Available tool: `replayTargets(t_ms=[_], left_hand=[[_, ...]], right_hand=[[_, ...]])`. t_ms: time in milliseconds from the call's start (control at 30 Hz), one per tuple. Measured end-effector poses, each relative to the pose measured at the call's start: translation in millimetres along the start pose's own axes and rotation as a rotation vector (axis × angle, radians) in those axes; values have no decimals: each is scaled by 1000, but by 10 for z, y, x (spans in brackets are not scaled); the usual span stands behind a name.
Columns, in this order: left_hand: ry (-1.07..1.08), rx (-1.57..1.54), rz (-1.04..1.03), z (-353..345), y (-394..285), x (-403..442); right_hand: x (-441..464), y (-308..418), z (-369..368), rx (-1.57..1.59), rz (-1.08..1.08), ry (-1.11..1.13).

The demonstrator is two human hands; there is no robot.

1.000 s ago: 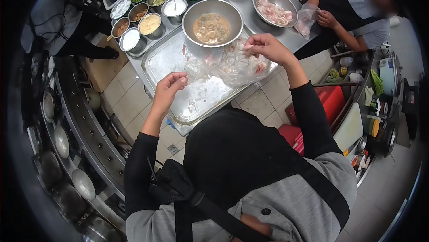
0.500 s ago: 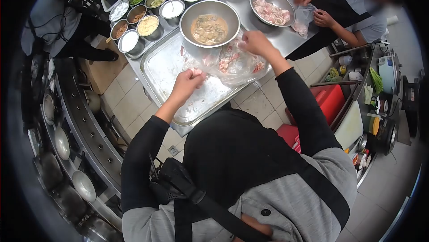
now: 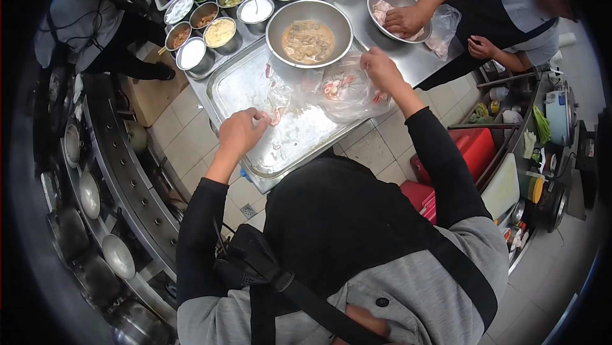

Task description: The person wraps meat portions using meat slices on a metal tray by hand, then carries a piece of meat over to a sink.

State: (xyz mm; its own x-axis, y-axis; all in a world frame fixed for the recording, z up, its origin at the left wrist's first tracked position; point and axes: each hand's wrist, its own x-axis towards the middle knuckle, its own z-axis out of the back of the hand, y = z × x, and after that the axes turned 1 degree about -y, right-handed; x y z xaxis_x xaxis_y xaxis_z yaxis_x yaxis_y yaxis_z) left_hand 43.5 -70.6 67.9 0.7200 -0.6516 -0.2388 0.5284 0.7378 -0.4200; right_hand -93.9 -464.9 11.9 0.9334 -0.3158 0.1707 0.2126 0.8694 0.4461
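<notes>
My left hand is over the near left side of a shallow metal tray, fingers pinched at a small strip of raw meat. The edge of a clear plastic bag is in the closed fingers of my right hand. Pink and red meat pieces show through the bag, which lies across the tray's right side. Just beyond it, a steel bowl holds meat slices in brownish liquid. Wet scraps and smears mark the tray.
On the right, a co-worker's hand reaches into a bowl of pale meat; another bag is beside it. Several ingredient containers crowd the back left. Another person stands far left. A red bin is at right.
My left hand has moved left and nearer to me, away from the bag. My right hand stays at the bag's edge. The co-worker's hand has gone into the meat bowl.
</notes>
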Motion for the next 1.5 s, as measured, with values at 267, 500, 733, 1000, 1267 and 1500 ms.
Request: replayTargets(t_ms=[267, 500, 733, 1000, 1267, 1500], left_hand=[[13, -140, -66, -147, 61, -110], [-20, -566, -107, -56, 124, -83], [73, -1042, -220, 147, -118, 78], [329, -1307, -240, 163, -140, 304], [253, -884, -10, 492, 757, 273], [115, -193, -461, 281, 1310, 1024]], right_hand=[[60, 265, -210, -332, -204, 51], [87, 366, -28, 84, -127, 129], [145, 889, 515, 1320, -260, 485], [395, 1971, 333, 996, -34, 732], [280, 2131, -210, 971, -186, 672], [-472, 2354, -1257, 1243, -410, 531]])
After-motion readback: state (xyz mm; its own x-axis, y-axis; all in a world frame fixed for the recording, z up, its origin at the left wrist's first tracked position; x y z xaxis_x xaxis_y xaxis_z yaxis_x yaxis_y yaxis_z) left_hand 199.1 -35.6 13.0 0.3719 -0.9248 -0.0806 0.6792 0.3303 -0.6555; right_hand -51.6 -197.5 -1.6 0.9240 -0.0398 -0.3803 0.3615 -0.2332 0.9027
